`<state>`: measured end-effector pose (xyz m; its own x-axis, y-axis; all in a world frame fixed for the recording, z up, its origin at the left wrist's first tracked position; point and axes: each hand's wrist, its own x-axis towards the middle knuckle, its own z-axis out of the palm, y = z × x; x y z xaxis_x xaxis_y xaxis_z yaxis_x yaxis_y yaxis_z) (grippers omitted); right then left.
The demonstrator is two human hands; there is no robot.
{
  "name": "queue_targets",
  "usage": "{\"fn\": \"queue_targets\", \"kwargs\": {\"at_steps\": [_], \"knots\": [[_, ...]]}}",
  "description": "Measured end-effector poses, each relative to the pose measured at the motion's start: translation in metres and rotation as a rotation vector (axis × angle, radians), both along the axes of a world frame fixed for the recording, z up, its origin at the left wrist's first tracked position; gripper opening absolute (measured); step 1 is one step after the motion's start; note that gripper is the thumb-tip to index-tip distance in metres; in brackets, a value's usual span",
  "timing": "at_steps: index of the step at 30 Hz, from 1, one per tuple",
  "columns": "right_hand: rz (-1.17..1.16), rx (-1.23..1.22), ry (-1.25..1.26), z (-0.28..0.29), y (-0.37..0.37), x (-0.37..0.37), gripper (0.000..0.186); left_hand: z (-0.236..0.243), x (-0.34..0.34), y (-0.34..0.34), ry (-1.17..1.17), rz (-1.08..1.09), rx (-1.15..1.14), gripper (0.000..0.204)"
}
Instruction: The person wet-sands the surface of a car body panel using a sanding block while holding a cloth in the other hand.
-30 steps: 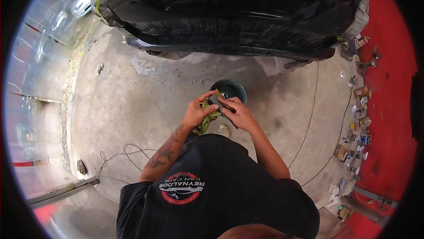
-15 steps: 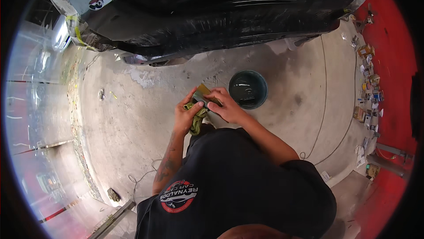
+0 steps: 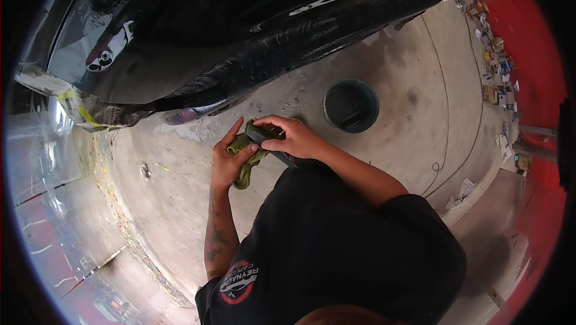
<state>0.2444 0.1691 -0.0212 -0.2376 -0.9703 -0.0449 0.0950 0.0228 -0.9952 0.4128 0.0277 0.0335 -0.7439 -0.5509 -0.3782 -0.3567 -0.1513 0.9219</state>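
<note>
Black T-shirt (image 3: 354, 247): round red, black and white emblem (image 3: 240, 289) with lettering on left chest, partly folded away. Printing on masking paper (image 3: 117, 115) at black car body (image 3: 240, 55) too small to read. Left forearm rises nearly upright; left hand (image 3: 228, 160) holds crumpled green cloth (image 3: 243, 178), index finger pointing up, thumb at dark grey pad (image 3: 258, 133). Right forearm slants inward; right hand (image 3: 294, 138) grips pad narrowly, fingers bent over it. Pad lies between hands, against cloth, left of round bucket (image 3: 329, 108).

Floor (image 3: 174, 205) passable beyond left hand (image 3: 227, 164); bucket (image 3: 350, 98) obstructs forward-right of right hand (image 3: 294, 138); black car body (image 3: 198, 25) blocks ahead.
</note>
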Motion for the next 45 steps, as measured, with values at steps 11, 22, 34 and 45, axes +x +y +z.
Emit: {"fn": "queue_targets", "kwargs": {"at_steps": [11, 22, 34, 45], "knots": [[-0.542, 0.157, -0.228, -0.072, -0.047, -0.043, 0.044, 0.088, -0.048, -0.102, -0.056, -0.364, -0.757, 0.042], [-1.179, -0.022, 0.102, -0.052, -0.124, 0.008, 0.042, 0.272, -0.063, -0.236, 0.483, -0.814, -2.201, 0.066], [-1.593, -0.346, 0.997, 0.078, -0.344, 0.119, 0.053, 0.269, -0.047, -0.338, 0.779, -0.887, -2.699, 0.047], [-1.543, -0.394, 1.193, 0.093, -0.393, 0.157, 0.046, 0.271, -0.028, -0.351, 0.919, -0.921, -2.561, 0.022]]}}
